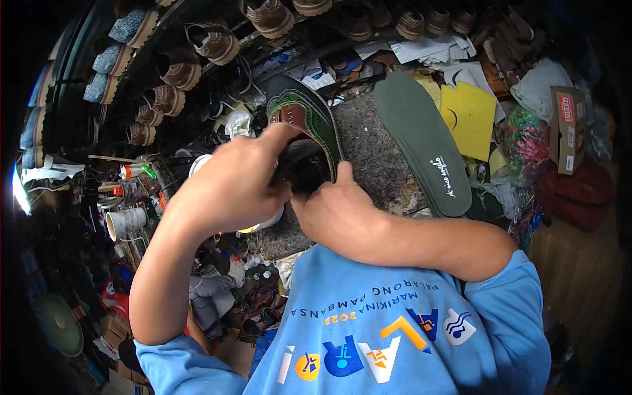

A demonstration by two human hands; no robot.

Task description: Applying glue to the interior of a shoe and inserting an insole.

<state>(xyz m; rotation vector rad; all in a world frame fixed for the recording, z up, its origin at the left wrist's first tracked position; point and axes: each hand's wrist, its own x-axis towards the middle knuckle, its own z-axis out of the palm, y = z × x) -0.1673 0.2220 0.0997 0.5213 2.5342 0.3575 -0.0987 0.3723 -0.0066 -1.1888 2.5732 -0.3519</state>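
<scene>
From my distant seat I see the left hand (240, 174) and right hand (342, 214) both grasping the green-and-brown shoe (295, 115) at its opening, toe pointing away over the worktop (372, 141); the right thumb lies against the collar's right side, the left fingers bend about the other side, and several tips are hidden from me; holding both sides probably steadies the opening; green insoles (421, 141) lie overlapped to the right, perhaps for easy reach; a white cylindrical container (126, 222) at far left shows its rim, contents indistinct; a carton (567, 131) stands at far right, inside unseen.
</scene>
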